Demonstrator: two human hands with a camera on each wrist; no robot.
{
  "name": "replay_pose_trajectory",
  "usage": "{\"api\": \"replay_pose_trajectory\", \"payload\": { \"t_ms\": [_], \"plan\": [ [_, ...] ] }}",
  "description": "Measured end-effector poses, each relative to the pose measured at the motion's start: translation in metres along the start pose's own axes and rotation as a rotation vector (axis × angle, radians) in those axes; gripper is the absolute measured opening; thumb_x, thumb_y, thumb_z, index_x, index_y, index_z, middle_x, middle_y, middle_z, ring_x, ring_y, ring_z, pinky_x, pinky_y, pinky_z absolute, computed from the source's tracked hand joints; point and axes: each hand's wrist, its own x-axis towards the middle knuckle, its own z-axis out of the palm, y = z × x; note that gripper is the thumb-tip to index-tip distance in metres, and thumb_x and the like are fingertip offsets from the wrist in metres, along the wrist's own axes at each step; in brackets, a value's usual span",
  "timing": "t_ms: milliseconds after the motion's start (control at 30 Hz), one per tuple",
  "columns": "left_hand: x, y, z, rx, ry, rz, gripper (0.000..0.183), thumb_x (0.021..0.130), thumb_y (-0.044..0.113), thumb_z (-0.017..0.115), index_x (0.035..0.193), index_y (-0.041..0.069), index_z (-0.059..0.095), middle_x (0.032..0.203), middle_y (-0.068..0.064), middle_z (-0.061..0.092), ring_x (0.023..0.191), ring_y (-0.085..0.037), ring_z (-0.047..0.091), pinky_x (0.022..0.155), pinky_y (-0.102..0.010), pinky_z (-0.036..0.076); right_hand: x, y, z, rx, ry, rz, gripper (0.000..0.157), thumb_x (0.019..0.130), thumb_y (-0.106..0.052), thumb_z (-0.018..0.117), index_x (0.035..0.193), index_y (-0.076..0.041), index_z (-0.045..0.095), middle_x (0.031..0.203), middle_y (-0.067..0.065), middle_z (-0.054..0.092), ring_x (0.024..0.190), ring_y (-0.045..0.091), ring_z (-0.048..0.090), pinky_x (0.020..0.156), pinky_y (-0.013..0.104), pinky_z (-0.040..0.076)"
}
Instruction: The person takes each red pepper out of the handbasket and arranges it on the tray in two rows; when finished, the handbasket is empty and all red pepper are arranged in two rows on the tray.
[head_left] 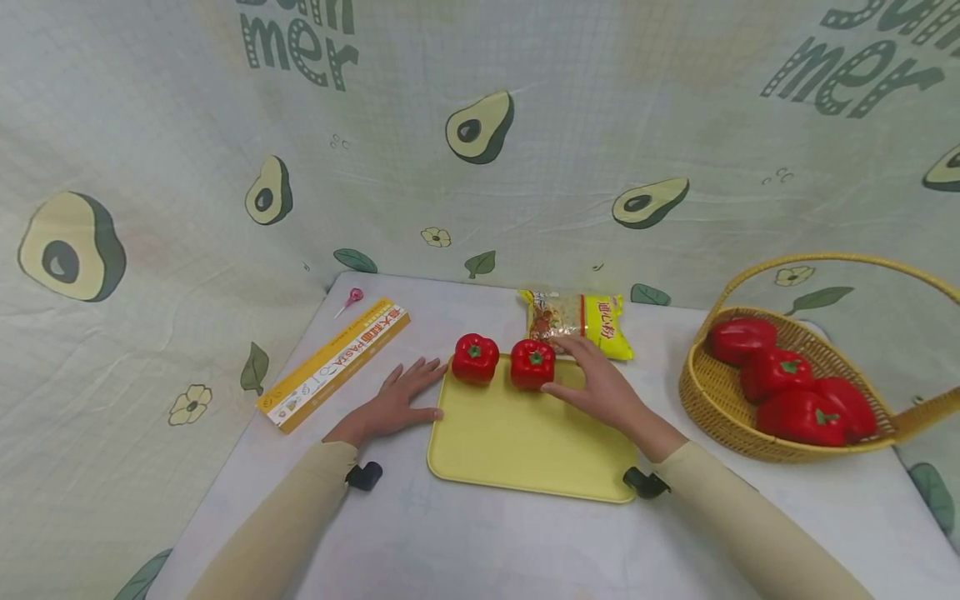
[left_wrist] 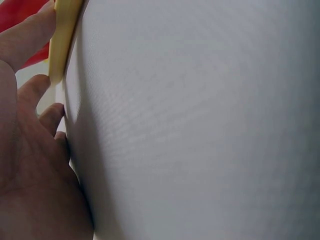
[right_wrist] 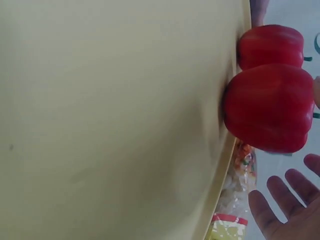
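Head camera is showing the bare right hand (head_left: pixel 600 390) with relaxed, parted fingers, sitting just beside a glossy red bell pepper with a green stem (head_left: pixel 531 375) on a pale-yellow rectangular tray (head_left: pixel 525 446); I cannot tell whether its thumb is touching. Left of that pepper, a matching red pepper (head_left: pixel 474 367) is standing. The bare left hand (head_left: pixel 393 404) is lying spread, fingers straight, at the tray's left edge. Right of the right hand, a woven tan basket (head_left: pixel 705 408) is holding more red peppers (head_left: pixel 798 421).

"PASTA" on box (head_left: pixel 333 365), "mer" on cloth (head_left: pixel 555 183)
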Motion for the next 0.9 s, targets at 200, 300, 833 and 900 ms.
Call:
{"api": "replay_pose_trajectory", "payload": {
  "t_ms": [200, 300, 833, 900],
  "plan": [
    [0.000, 0.000, 0.000, -0.003, -0.001, -0.001, 0.086, 0.093, 0.056, 0.066, 0.163, 0.030, 0.024, 0.170, 0.002, 0.018, 0.158, -0.024, 0.001, 0.124, -0.053, -0.007, -0.006, 0.004, -0.006, -0.013, 0.017, 0.000, 0.083, 0.088, -0.050, 0.077, 0.156, -0.020, 0.040, 0.157, 0.009, 0.040, 0.140, 0.036, 0.044, 0.109, 0.062, 0.041],
    [0.000, -0.001, 0.000, -0.005, -0.002, -0.004, 0.086, 0.093, 0.055, 0.067, 0.163, 0.030, 0.024, 0.170, 0.003, 0.018, 0.158, -0.024, 0.001, 0.124, -0.052, -0.007, -0.009, 0.008, -0.009, -0.011, 0.025, -0.014, 0.081, 0.090, -0.047, 0.076, 0.156, -0.017, 0.040, 0.155, 0.011, 0.041, 0.136, 0.037, 0.047, 0.107, 0.062, 0.043],
    [-0.001, -0.001, 0.000, -0.021, -0.004, 0.003, 0.085, 0.094, 0.054, 0.066, 0.163, 0.029, 0.025, 0.170, 0.002, 0.018, 0.158, -0.024, 0.001, 0.124, -0.052, -0.008, -0.033, 0.023, -0.038, -0.030, 0.074, -0.034, 0.065, 0.097, -0.039, 0.070, 0.149, -0.006, 0.048, 0.152, 0.018, 0.042, 0.134, 0.039, 0.047, 0.102, 0.058, 0.048],
    [-0.001, -0.001, 0.000, -0.021, -0.003, 0.006, 0.085, 0.094, 0.054, 0.066, 0.163, 0.029, 0.025, 0.170, 0.002, 0.018, 0.158, -0.024, 0.000, 0.124, -0.052, -0.008, -0.036, 0.025, -0.043, -0.027, 0.076, -0.029, 0.064, 0.098, -0.037, 0.069, 0.149, -0.005, 0.047, 0.152, 0.019, 0.042, 0.133, 0.039, 0.048, 0.101, 0.058, 0.049]
  ]
}}
